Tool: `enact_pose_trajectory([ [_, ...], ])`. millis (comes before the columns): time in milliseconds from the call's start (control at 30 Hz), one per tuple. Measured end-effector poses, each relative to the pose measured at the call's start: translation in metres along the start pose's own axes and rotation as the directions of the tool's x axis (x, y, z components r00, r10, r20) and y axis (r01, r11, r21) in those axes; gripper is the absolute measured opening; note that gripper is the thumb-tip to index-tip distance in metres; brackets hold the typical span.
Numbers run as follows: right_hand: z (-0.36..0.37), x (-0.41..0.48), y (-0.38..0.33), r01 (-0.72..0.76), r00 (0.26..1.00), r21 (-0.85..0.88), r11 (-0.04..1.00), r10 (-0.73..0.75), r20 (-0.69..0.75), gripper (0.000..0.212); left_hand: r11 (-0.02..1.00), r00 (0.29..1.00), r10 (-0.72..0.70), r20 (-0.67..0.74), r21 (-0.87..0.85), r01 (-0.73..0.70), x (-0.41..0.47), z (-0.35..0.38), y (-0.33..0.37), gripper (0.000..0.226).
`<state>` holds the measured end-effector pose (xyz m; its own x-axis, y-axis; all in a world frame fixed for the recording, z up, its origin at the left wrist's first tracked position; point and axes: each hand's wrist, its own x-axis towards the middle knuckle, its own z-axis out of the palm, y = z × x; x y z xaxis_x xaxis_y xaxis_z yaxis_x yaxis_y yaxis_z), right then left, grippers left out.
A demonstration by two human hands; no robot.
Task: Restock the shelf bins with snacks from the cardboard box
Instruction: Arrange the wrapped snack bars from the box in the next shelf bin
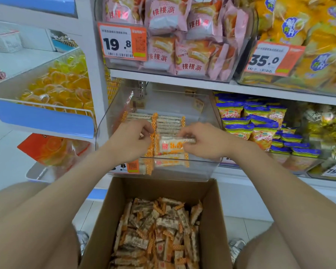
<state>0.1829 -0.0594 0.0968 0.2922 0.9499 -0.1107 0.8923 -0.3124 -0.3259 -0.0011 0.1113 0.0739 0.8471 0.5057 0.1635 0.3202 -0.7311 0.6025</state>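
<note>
Both hands reach into the clear shelf bin (200, 172) at frame centre. The right hand (202, 141) pinches the right end of a white-and-orange snack packet (170, 146) with blurred red characters. The left hand (129, 140) curls its fingers onto the orange crimped ends of the stacked packets (169, 124) just behind it. At 6 o'clock the open cardboard box (108, 210) holds a loose heap of the same snacks (159, 230). At 11 o'clock a price tag (122, 42) reads "19.8", beside pink packs (164, 13) marked "桃桃派". At 2 o'clock another tag (270, 59) reads "35.0".
</note>
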Motion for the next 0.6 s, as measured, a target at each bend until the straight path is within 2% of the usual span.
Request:
enact_pose_trajectory([
  [133,0.001,0.024,0.004,-0.084,0.938,-0.018,0.996,0.085,0.336,0.048,0.998,0.992,0.053,0.113,0.022,-0.056,0.017,0.009,0.004,0.022],
  [233,0.005,0.032,0.012,-0.142,0.880,-0.007,0.990,0.129,0.458,0.049,0.992,0.967,0.065,0.245,0.085,-0.088,0.032,0.012,-0.001,0.021],
  [367,0.014,0.038,0.018,-0.157,0.906,0.018,0.988,0.136,0.401,0.043,0.975,0.916,0.005,0.401,0.203,-0.095,0.045,0.015,-0.008,0.035],
  [433,0.019,0.039,0.020,-0.138,0.920,0.028,0.990,0.118,0.373,0.050,0.972,0.885,-0.023,0.465,0.216,-0.088,0.047,0.016,-0.005,0.032],
  [533,0.023,0.040,0.021,-0.133,0.921,0.013,0.991,0.119,0.371,0.064,0.966,0.879,-0.051,0.473,0.246,-0.076,0.046,0.017,0.003,0.035],
  [600,0.022,0.039,0.021,-0.143,0.923,-0.004,0.990,0.135,0.360,0.064,0.968,0.885,-0.044,0.464,0.239,-0.077,0.045,0.018,0.003,0.039],
])
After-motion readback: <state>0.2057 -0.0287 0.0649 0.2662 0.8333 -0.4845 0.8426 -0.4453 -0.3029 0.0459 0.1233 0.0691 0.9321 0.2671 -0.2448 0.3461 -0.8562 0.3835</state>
